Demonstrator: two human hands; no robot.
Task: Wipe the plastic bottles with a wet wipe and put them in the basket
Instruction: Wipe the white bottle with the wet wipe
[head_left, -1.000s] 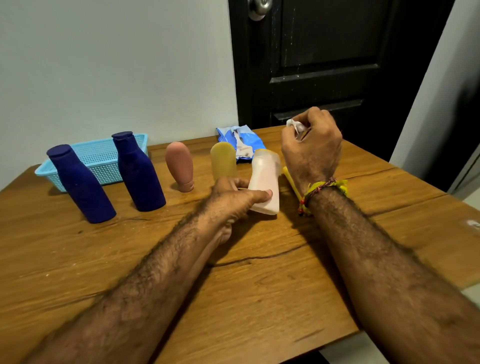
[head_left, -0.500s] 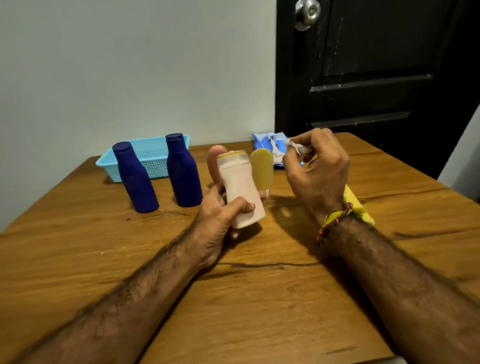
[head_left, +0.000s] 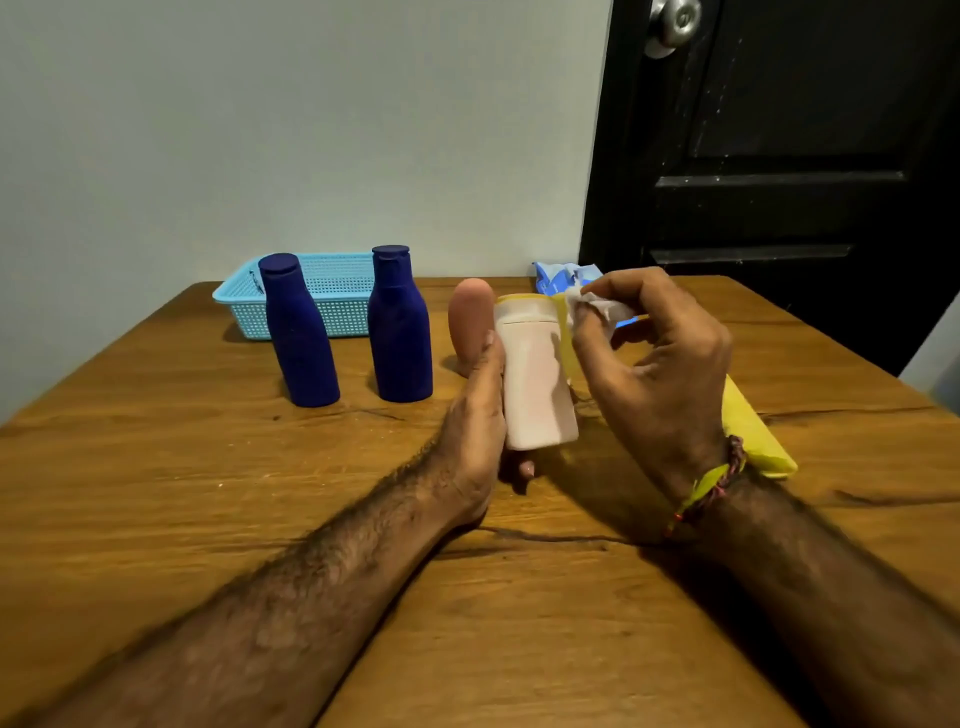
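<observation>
Fingers of the left hand (head_left: 475, 415) curl round a pale pink bottle (head_left: 535, 374), holding it upright just above the wooden table (head_left: 208, 493). His right hand (head_left: 654, 374) pinches a white wet wipe (head_left: 597, 306) against the bottle's top. Behind, the blue basket (head_left: 337, 291) sits by the wall.

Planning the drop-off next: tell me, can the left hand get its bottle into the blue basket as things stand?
Probably yes, though not straight: the left hand holds the white bottle, and two dark blue bottles stand in front of the basket, so it must lift over them.
</observation>
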